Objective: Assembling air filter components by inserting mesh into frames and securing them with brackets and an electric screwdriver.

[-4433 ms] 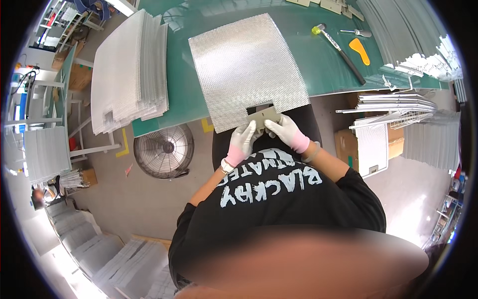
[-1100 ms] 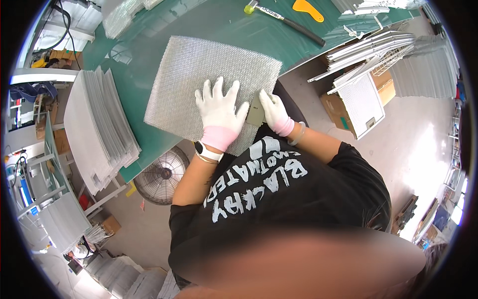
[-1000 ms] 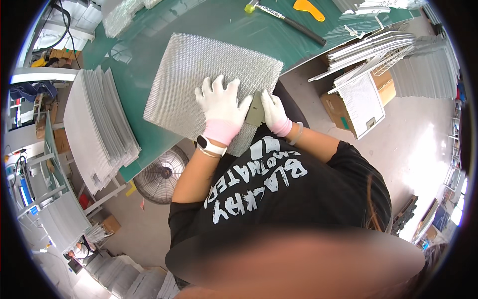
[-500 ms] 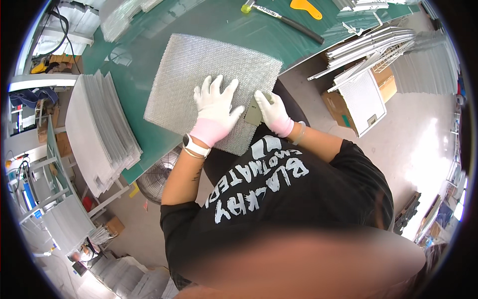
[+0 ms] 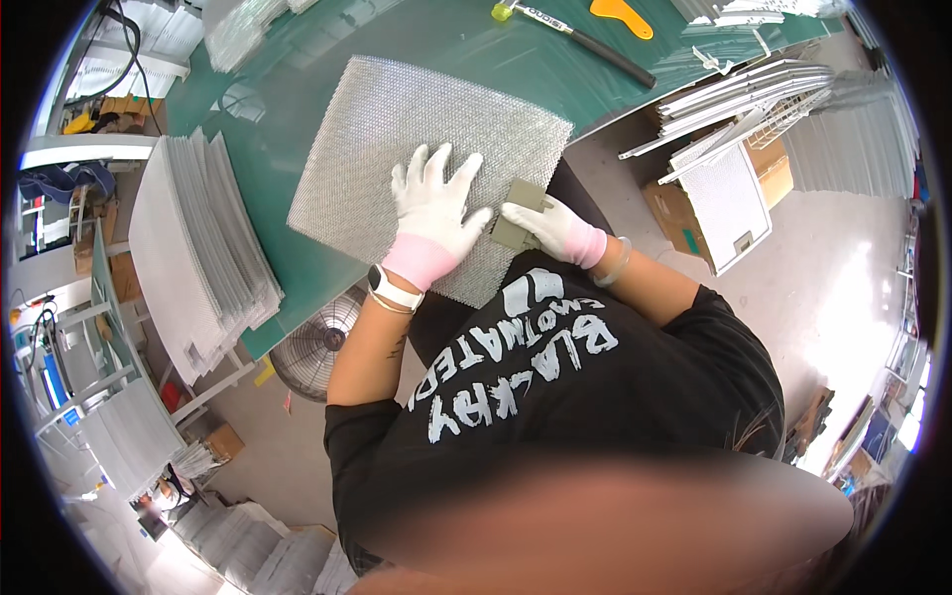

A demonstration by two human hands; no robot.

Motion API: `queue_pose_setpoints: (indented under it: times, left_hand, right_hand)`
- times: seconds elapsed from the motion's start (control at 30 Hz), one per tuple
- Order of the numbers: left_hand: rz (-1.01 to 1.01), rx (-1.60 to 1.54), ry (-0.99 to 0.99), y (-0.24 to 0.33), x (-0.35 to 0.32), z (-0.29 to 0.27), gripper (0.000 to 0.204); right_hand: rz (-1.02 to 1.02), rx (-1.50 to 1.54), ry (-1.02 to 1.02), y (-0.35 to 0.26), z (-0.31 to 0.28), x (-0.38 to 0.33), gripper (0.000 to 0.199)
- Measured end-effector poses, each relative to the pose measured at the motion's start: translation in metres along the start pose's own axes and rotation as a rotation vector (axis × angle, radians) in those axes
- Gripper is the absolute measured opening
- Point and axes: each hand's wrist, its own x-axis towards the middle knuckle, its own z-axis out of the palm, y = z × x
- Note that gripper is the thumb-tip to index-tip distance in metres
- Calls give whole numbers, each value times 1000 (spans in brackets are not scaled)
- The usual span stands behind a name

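Observation:
A square sheet of silver metal mesh (image 5: 416, 139) lies on the green table (image 5: 466, 40), its near corner hanging over the table's edge. My left hand (image 5: 434, 213), in a white glove with a pink cuff, presses flat on the mesh with fingers spread. My right hand (image 5: 555, 230), gloved the same way, grips a small olive-grey flat block (image 5: 520, 210) against the sheet's near right edge.
A thick stack of mesh sheets (image 5: 198, 258) rests at the table's left end. A mallet (image 5: 570, 35) and an orange scraper (image 5: 623, 15) lie at the far side. More framed mesh panels (image 5: 744, 99) and cardboard boxes (image 5: 684, 213) stand on the right. A floor fan (image 5: 312, 347) sits under the table.
The mesh sheet has been turned on the table since the oldest frame. My left hand now lies flat on it, and my right hand has slid the grey block along the near edge.

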Motion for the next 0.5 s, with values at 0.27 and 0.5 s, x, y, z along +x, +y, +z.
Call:
queue_pose_setpoints:
  times: [0.27, 0.5]
  left_hand:
    - [-19, -6, -20, 3, 2, -1, 66]
    - [-22, -13, -13, 4, 0, -1, 67]
  right_hand:
    - [-5, 42, -7, -1, -1, -5, 28]
    - [113, 243, -50, -7, -2, -20, 33]
